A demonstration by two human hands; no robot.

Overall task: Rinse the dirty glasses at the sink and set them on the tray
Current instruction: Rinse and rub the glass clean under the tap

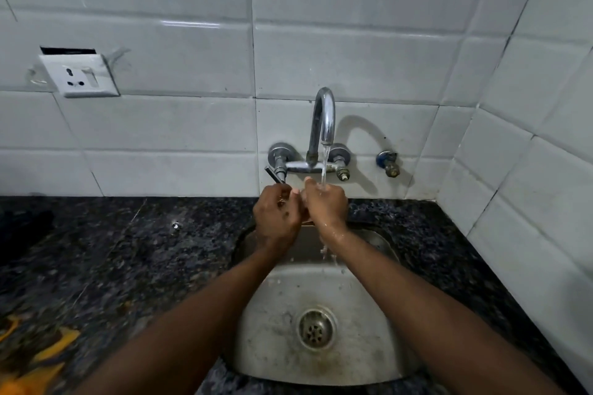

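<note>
- My left hand point(276, 216) and right hand point(327, 207) were curled close together, fingers touching, under the stream of water point(324, 163); whether they held a glass could not be determined.
- The curved chrome faucet point(324, 119) stood just beyond my hands on the glossy white tiles point(192, 51).
- The stained steel sink point(279, 314) with its round drain point(316, 329) lay below my forearms.
- Speckled dark granite counter point(128, 250) flanked both hands.
- A white socket point(78, 75) sat well left.
</note>
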